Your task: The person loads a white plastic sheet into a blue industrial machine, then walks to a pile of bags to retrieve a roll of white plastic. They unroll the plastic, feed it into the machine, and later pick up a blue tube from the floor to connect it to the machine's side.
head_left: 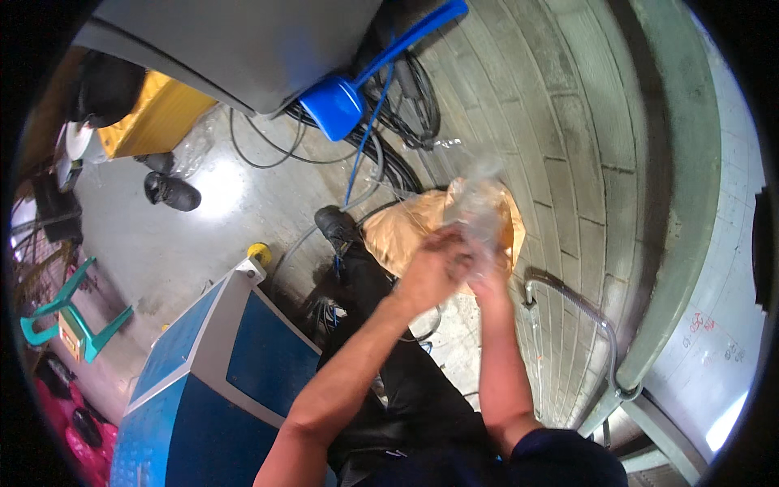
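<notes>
My left hand (438, 272), its fingers curled, is closed at the lower side of a piece of clear plastic (480, 213). My right hand (488, 277) is right beside it, wrapped round the plastic's lower end. Motion blurs the plastic, so I cannot tell whether it is a bag or a bottle. Behind and below both hands, a crumpled brown paper bag or sheet (399, 235) lies on the floor against the wall. My left forearm crosses over my dark trouser leg.
A grey block wall (560, 162) curves along the right, with a metal conduit (588, 312) on it. Black cables (398, 166) and a blue dustpan (337, 105) are ahead. A blue and white machine (272, 349) stands at left, with a green stool (77, 312) beyond.
</notes>
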`<state>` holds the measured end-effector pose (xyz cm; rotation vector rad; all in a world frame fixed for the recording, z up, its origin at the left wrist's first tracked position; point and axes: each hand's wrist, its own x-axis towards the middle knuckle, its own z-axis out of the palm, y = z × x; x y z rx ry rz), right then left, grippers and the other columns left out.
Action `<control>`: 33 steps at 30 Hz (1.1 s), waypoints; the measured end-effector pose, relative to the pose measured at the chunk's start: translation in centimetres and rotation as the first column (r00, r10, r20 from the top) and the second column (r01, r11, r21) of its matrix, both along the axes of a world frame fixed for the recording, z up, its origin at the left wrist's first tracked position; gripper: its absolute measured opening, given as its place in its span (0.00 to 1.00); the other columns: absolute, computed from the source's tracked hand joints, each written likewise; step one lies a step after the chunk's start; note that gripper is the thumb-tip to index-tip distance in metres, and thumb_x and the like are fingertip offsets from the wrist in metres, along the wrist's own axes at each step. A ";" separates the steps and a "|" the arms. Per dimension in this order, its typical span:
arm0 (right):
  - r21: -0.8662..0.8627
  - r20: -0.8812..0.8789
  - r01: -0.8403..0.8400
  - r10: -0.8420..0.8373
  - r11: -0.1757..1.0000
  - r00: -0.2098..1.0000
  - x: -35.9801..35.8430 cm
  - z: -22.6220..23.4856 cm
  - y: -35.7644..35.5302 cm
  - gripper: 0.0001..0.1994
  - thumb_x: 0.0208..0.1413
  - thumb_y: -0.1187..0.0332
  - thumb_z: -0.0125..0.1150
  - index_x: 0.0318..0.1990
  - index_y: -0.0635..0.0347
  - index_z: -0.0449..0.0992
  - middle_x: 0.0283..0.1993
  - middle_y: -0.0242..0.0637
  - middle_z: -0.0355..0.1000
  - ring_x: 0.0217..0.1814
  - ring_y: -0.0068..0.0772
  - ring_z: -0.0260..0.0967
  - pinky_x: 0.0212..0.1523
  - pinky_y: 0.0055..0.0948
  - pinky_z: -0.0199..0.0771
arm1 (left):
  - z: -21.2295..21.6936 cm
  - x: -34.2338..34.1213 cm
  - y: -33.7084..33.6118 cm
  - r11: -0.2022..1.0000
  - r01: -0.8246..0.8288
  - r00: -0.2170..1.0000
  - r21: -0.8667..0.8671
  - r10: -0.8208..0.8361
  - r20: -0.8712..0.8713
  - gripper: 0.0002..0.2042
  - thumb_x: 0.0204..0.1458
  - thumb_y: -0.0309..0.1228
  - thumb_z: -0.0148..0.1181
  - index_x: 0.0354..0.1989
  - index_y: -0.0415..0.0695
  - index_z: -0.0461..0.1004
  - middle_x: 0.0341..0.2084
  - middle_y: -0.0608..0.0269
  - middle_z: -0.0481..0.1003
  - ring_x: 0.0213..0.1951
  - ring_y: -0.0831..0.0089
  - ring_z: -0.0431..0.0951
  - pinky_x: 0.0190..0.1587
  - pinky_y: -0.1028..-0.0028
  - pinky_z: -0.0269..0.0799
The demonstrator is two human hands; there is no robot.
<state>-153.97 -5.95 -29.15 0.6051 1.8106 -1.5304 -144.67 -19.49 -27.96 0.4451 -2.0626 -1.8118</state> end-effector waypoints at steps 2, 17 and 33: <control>0.209 -0.468 -0.064 0.157 0.976 0.870 -2.5 0.5 5.7 0.21 0.57 0.72 0.59 0.58 0.61 0.68 0.53 0.40 0.72 0.45 0.36 0.75 0.49 0.32 0.76 | 0.4 -1.4 2.0 0.999 0.035 0.998 0.000 -0.035 -0.059 0.18 0.44 0.27 0.64 0.46 0.37 0.74 0.46 0.48 0.75 0.50 0.53 0.73 0.57 0.61 0.67; 0.856 -0.305 -0.422 0.951 0.298 0.053 -5.2 -20.5 10.0 0.14 0.49 0.65 0.59 0.42 0.61 0.76 0.41 0.54 0.73 0.41 0.57 0.72 0.42 0.50 0.71 | -6.1 -0.5 8.0 0.979 0.184 0.819 0.092 -0.204 0.536 0.09 0.58 0.37 0.52 0.39 0.47 0.74 0.24 0.47 0.77 0.30 0.52 0.80 0.31 0.59 0.75; 0.965 0.076 -0.235 0.981 -0.118 -0.181 -4.3 -8.0 10.6 0.18 0.52 0.55 0.61 0.43 0.61 0.76 0.40 0.49 0.75 0.39 0.50 0.74 0.40 0.53 0.72 | -2.5 1.5 0.8 0.831 0.338 0.700 0.443 -0.536 0.472 0.22 0.45 0.40 0.64 0.47 0.40 0.75 0.39 0.46 0.78 0.45 0.52 0.79 0.47 0.58 0.75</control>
